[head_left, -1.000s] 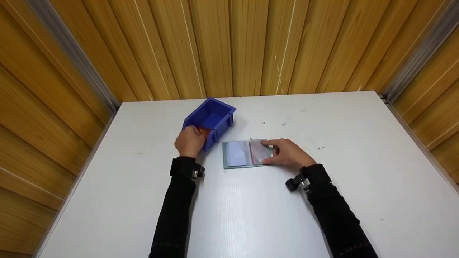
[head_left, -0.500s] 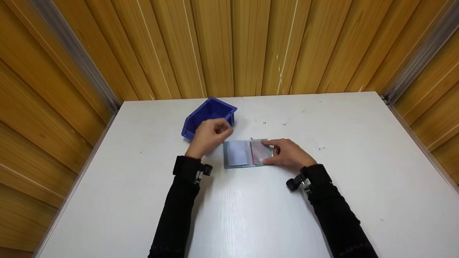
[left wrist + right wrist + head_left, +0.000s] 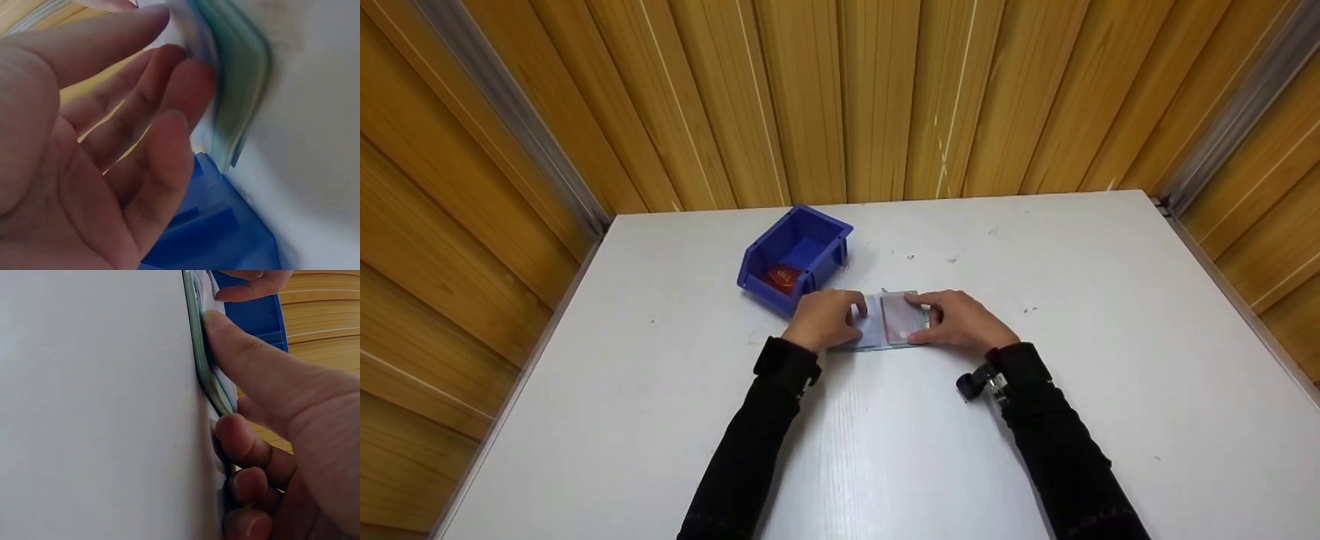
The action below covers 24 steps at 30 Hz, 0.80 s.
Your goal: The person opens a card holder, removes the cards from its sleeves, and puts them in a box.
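A small card holder (image 3: 872,330) with a teal cover and clear sleeves lies opened out on the white table. My right hand (image 3: 960,321) holds its right side, thumb and forefinger at the sleeve's near and far edges. In the right wrist view the right thumb (image 3: 242,349) lies along the pages, the other fingers at the cover's corner. Over the left page rests my left hand (image 3: 826,319), thumb and fingers spread apart with loosely bent fingertips at the page. Up close, the left wrist view shows those fingers (image 3: 191,84) beside the teal cover (image 3: 242,73), nothing pinched between them.
A blue plastic bin (image 3: 810,247) stands just beyond my left hand, with a reddish-brown piece (image 3: 782,279) inside it. The white table (image 3: 1057,270) runs back to a wood-patterned wall (image 3: 877,97).
My left hand has come out of the blue bin, moved right and toward me, and settled on the card holder's left page. The right hand has stayed in place.
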Tool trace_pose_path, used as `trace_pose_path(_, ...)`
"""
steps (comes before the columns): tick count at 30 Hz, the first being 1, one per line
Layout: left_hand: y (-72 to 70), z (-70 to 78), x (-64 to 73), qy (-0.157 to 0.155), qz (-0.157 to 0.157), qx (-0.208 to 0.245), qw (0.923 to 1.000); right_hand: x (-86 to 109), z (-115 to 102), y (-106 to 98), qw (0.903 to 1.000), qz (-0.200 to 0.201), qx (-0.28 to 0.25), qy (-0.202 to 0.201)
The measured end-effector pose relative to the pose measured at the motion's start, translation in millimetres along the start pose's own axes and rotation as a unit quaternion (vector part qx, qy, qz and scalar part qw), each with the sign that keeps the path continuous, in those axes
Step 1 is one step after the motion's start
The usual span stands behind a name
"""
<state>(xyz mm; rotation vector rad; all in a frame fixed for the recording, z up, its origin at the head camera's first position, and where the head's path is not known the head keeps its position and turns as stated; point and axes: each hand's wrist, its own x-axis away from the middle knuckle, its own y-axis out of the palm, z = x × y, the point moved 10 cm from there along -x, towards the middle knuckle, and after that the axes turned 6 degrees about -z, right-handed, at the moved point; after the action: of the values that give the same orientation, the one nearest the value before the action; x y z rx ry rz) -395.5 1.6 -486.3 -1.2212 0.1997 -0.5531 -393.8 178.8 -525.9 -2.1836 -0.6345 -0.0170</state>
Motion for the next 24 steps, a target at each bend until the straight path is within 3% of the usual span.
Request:
trace_pose_path(6,-1.2,-2.1,0.7,-0.002,0.000,0.019,0.9998,0.8,-4,-4,0.9998,0.021,-0.006,-0.005)
trace_pose_path(13,0.1,-5.2,0.7,0.008,-0.001,0.035,0.9994,-0.4,-18,-8,0.9953,0.061,-0.050,-0.057)
trace_pose_path(19,-1.1,-7.8,1.7,-0.002,-0.025,0.044,0.9987,-3.0,-23,2,0.9932,0.028,-0.086,-0.073)
trace_pose_path(24,-7.7,-9.6,1.8,-0.019,-0.013,0.064,0.9977,-3.8,-35,18,0.9925,-0.043,-0.070,-0.091)
